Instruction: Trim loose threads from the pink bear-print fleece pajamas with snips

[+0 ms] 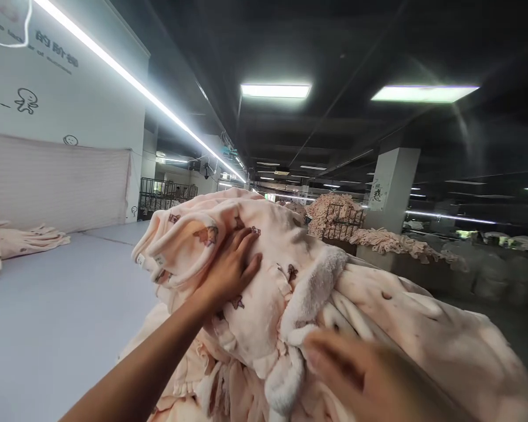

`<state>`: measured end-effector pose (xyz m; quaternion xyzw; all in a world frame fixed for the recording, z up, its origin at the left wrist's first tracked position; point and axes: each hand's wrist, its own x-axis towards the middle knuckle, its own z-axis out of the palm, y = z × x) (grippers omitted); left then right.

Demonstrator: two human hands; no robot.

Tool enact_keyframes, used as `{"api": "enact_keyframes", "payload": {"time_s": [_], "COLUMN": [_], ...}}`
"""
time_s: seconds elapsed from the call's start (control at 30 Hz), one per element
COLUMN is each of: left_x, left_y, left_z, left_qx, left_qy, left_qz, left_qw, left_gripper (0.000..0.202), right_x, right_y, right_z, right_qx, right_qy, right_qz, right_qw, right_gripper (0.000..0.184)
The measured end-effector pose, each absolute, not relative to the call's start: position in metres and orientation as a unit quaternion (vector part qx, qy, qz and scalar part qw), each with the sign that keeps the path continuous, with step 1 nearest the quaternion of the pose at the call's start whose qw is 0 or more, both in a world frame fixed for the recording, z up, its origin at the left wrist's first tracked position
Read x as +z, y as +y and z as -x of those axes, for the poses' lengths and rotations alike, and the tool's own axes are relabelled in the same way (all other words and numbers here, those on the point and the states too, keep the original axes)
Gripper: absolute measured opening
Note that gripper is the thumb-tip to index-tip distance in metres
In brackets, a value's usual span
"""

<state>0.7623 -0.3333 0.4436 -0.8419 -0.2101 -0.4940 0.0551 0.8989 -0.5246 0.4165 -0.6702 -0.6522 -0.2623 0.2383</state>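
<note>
A large heap of pale pink fleece garments (264, 275) fills the middle, printed with small brown and orange figures. My left hand (233, 264) lies palm down on top of the heap, its thumb apart from the fingers. White fluffy trim (314, 287) runs down the garment to the right of that hand. At the lower right my right hand (347, 363) is smeared by motion, close to the lower part of the trim. Whether its fingers hold any cloth cannot be made out.
A pale table (79, 316) stretches along the left, with more pink garments (26, 240) at its far edge. Further back on the right are a caged pile of pink cloth (334, 214), a square pillar (391, 187) and a long row of draped garments (400, 243).
</note>
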Motion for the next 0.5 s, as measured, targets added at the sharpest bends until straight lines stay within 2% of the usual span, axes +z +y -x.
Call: {"api": "enact_keyframes", "payload": {"time_s": [0.07,0.17,0.2,0.27,0.4,0.5], "left_x": [0.431,0.419,0.417,0.412,0.405,0.401], "left_y": [-0.326,-0.321,-0.319,-0.314,-0.308,-0.311], "left_z": [-0.764,-0.758,-0.756,-0.751,-0.745,-0.742], "left_qx": [-0.503,-0.527,-0.534,-0.544,-0.541,-0.532], "left_qy": [-0.222,-0.26,-0.274,-0.299,-0.316,-0.32], "left_qz": [0.834,0.809,0.799,0.784,0.779,0.784], "left_qw": [0.05,0.038,0.033,0.025,0.018,0.021], "left_gripper": [0.039,0.037,0.036,0.034,0.033,0.036], "right_x": [0.464,0.489,0.482,0.452,0.395,0.396], "right_y": [-0.514,-0.483,-0.475,-0.47,-0.492,-0.505], "right_z": [-0.923,-0.951,-0.955,-0.954,-0.939,-0.939], "right_qx": [-0.306,-0.331,-0.329,-0.355,-0.355,-0.33], "right_qy": [-0.596,-0.582,-0.584,-0.55,-0.581,-0.6], "right_qz": [0.684,0.696,0.704,0.724,0.708,0.707], "right_qw": [0.288,0.26,0.235,0.218,0.188,0.177], "right_gripper": [0.023,0.013,0.009,0.014,0.037,0.037]}}
